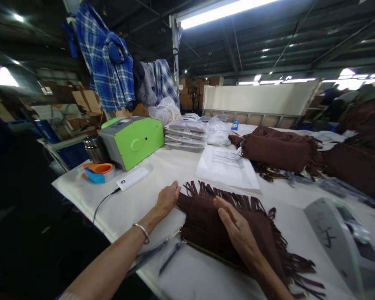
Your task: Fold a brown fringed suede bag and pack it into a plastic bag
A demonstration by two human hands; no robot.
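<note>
A dark brown fringed bag (203,223) lies flat on the white table in front of me, its fringe spread along the far and right sides. A zipper edge runs along its near side, and a strap with a metal clasp (178,231) trails off at the left. My left hand (169,197), with a silver bangle on the wrist, is closed on the bag's far left corner. My right hand (237,229) rests over the middle of the bag with its fingers stretched out and together, palm turned inward.
Beyond the bag lies a printed white sheet (226,166). A green and grey machine (137,141), steel flask (94,149), orange tape dispenser (101,168) and white power bank (133,179) stand left. More brown bags (278,149) are piled right, near a grey device (334,241).
</note>
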